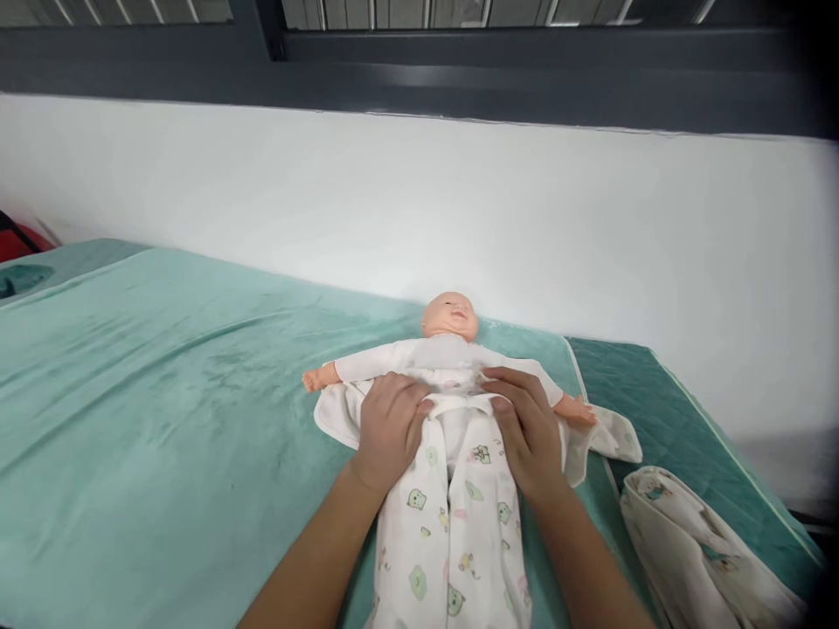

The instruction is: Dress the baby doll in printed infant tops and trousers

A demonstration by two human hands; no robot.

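Observation:
A baby doll (448, 316) lies on its back with its arms spread, in a white long-sleeved top (380, 360). Over its lower body are white baby pants (468, 524) printed with green animals, their legs stretched towards me. My left hand (391, 428) is closed on the waistband at the left, thumb inward along its edge. Opposite it, my right hand (528, 426) pinches the other side of the waistband, its index finger reaching up over the doll's belly. A loose white cloth (337, 418) spreads out from under the doll on both sides. The doll's legs are hidden.
A teal sheet (163, 437) covers the bed, with a darker quilted green mat (655, 393) at the right. A folded, printed white cloth (701, 550) lies right of the doll. Behind stand a white wall (328, 201) and a dark metal frame (459, 83).

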